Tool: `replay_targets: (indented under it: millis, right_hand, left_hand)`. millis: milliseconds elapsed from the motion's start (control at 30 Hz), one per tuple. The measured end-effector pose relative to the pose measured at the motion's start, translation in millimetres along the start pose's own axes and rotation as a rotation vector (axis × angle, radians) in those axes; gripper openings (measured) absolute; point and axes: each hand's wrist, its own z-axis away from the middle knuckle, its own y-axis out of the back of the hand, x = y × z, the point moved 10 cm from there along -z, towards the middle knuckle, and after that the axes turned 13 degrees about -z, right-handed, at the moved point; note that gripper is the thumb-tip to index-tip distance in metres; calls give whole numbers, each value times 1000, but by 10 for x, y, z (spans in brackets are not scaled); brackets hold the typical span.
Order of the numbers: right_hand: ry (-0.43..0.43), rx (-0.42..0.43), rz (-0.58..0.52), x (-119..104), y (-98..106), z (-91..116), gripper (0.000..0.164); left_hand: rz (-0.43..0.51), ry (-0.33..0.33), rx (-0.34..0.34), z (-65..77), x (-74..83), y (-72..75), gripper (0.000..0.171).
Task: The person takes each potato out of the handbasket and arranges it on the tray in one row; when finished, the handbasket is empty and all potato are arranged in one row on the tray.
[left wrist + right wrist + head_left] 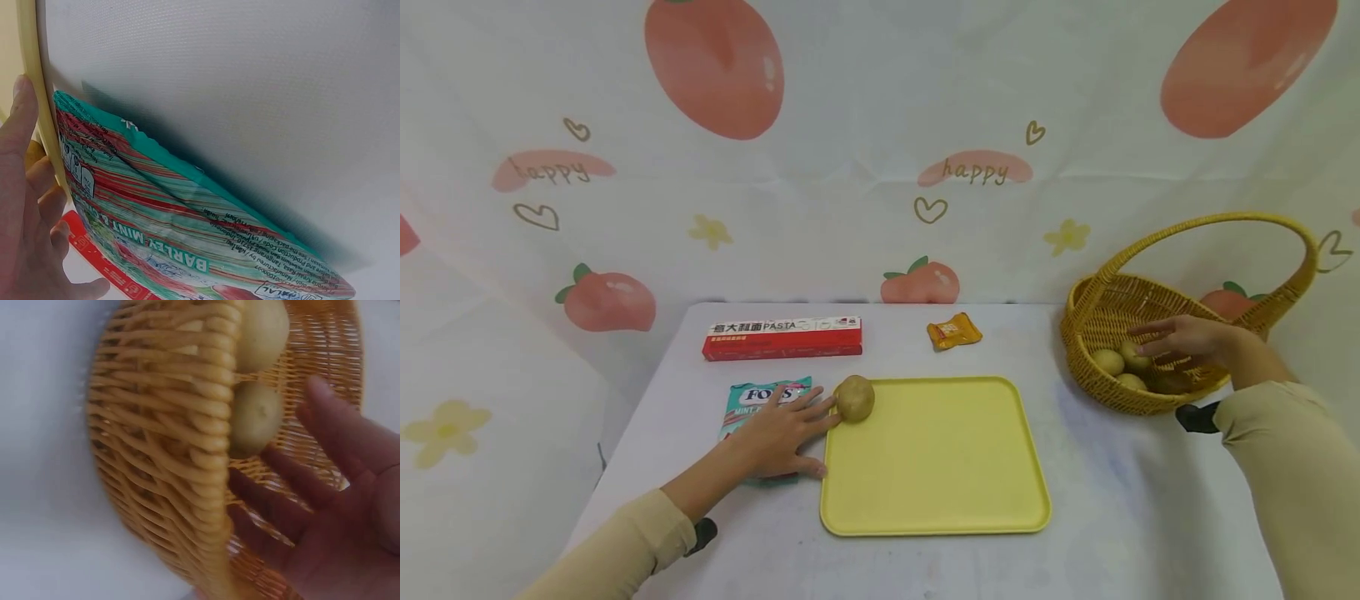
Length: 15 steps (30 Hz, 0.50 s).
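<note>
My left hand [782, 437] has its fingers spread over the left rim of the yellow tray [936, 458]. Its fingertips reach the side of a potato [855, 398] in the tray's far left corner; whether they touch it I cannot tell. Beneath that hand lies a green mint candy bag [181, 225]. On the right, my right hand [1187, 340] reaches into the wicker basket [1093, 387], fingers extended and apart. Several potatoes lie inside, one potato [256, 419] close to the fingertips in the right wrist view. Nothing is held in either hand.
A red and white pasta box [782, 339] lies at the back left of the white table [1112, 517]. Behind the tray is a small orange packet [954, 332]. The basket's tall handle [1217, 218] arches above the right hand. A patterned cloth [820, 192] hangs behind.
</note>
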Motion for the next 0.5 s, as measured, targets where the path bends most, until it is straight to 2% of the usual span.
replay_targets:
  millis: [100,333,500]
  right_hand:
    - [9,-8,6,39,-30,-43,70]
    - [104,117,231,-85,-23,-114,60]
    - [130,143,228,-171,-50,-145,56]
  left_hand:
    - [-4,4,-3,3,-2,-3,81]
    - [4,7,-11,8,-5,-9,82]
    - [9,12,-13,5,-10,-25,83]
